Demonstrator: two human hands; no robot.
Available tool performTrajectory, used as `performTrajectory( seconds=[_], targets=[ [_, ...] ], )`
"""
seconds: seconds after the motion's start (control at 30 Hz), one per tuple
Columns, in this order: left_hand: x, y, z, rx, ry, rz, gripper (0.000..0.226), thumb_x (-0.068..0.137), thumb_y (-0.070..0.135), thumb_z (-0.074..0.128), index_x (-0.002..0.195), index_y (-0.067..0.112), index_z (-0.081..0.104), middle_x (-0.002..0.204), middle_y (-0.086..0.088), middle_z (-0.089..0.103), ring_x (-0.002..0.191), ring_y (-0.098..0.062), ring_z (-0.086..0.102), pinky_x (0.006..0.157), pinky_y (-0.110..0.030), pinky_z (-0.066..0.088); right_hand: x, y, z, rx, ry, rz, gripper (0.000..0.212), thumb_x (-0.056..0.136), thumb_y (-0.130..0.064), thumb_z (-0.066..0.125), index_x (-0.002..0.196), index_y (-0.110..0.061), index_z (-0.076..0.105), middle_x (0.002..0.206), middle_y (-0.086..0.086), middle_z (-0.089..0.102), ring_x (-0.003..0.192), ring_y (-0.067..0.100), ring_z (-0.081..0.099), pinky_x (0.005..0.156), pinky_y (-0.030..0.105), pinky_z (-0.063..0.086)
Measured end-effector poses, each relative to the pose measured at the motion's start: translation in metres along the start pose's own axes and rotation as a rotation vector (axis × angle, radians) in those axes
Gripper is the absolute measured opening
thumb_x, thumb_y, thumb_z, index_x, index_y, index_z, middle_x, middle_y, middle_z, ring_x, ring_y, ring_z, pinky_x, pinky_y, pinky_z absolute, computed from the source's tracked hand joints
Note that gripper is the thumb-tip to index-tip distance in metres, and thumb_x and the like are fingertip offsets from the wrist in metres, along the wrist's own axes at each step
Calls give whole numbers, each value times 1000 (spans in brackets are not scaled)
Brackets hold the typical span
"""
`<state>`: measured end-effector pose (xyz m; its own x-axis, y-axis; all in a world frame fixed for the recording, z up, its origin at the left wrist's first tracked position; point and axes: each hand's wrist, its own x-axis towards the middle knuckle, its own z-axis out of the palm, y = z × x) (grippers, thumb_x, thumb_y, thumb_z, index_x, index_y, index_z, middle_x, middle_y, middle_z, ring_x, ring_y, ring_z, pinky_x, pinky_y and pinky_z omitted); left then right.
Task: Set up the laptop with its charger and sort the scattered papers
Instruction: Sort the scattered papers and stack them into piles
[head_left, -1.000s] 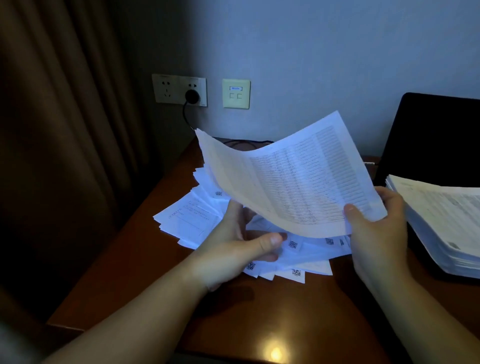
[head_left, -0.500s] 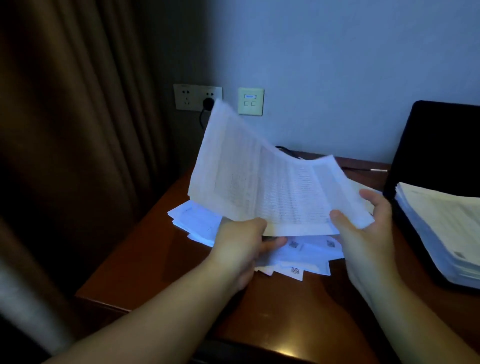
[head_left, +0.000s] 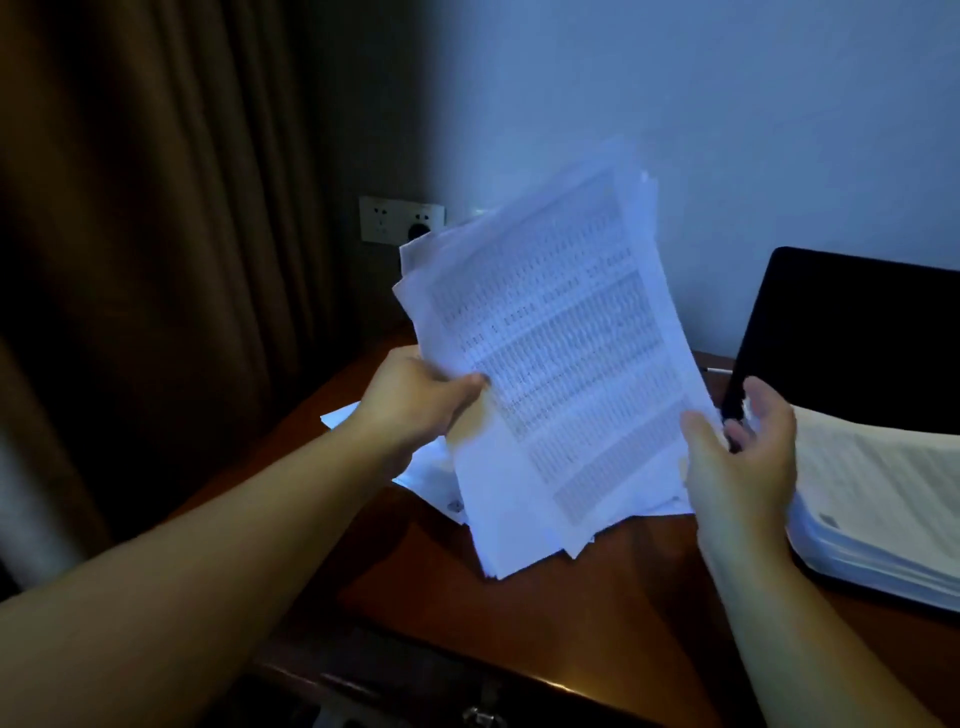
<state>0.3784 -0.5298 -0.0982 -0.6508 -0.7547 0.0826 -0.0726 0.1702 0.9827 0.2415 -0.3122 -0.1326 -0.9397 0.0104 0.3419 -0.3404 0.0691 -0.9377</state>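
The left hand (head_left: 415, 400) grips a sheaf of printed sheets (head_left: 561, 374) at its left edge, thumb on the front and fingers curled behind, and holds it tilted up above the wooden surface (head_left: 597, 623). The right hand (head_left: 743, 467) sits at the sheaf's right edge with its fingers loosely spread; whether the thumb actually pinches the paper cannot be told from here. The sheets are fanned and uneven at the bottom corners, so the step in hand looks like squaring them up. To do that well, the right hand should take a firm hold of its edge, both hands should stand the sheaf upright, and the lower edge should be tapped on the bare wood until the corners line up. A loose grip would let inner sheets slip out. A few scattered papers (head_left: 426, 467) lie on the surface under the sheaf, waiting to be gathered. A thick sorted stack (head_left: 878, 499) rests at the right in front of the dark laptop (head_left: 857, 338), and a plug sits in the wall socket (head_left: 402, 221).
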Motion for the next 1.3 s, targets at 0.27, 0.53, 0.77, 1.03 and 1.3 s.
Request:
performTrajectory(
  seconds=[0.27,0.53,0.77,1.03,1.3],
  targets=[
    [-18,18,26,-214,-102,16,18,87,15,80,104,9,76,100,-4,80,93,-27,77,83,-43,62,26,-19,-44,-141,-307,-28,19,91,-27,71,110,-31,67,100,-11,73,95,17,70,81,44,59],
    [-39,52,57,-247,-1,122,27,101,38,61,106,15,75,96,3,80,90,-19,77,87,-46,63,28,-32,-76,93,-453,97,16,98,-10,64,110,-17,71,106,5,77,96,25,75,83,46,58],
    [-64,70,75,-211,127,417,28,108,35,50,108,17,72,101,11,77,100,-4,72,91,-37,60,25,-52,-89,149,-437,2,32,97,1,61,107,-29,68,100,-12,77,93,10,74,76,35,55],
    [-78,22,98,-207,75,388,27,87,35,68,111,40,56,107,22,72,105,0,68,96,-34,55,9,-28,-92,95,-414,37,24,91,-8,73,105,-28,72,103,-9,77,97,16,74,92,55,57],
    [-92,-19,107,-39,63,279,40,93,9,68,104,45,53,101,28,65,94,21,59,80,-13,46,7,-25,-102,-119,-534,-2,13,93,-28,63,91,-35,74,97,-2,76,90,17,73,85,48,56]
  ],
)
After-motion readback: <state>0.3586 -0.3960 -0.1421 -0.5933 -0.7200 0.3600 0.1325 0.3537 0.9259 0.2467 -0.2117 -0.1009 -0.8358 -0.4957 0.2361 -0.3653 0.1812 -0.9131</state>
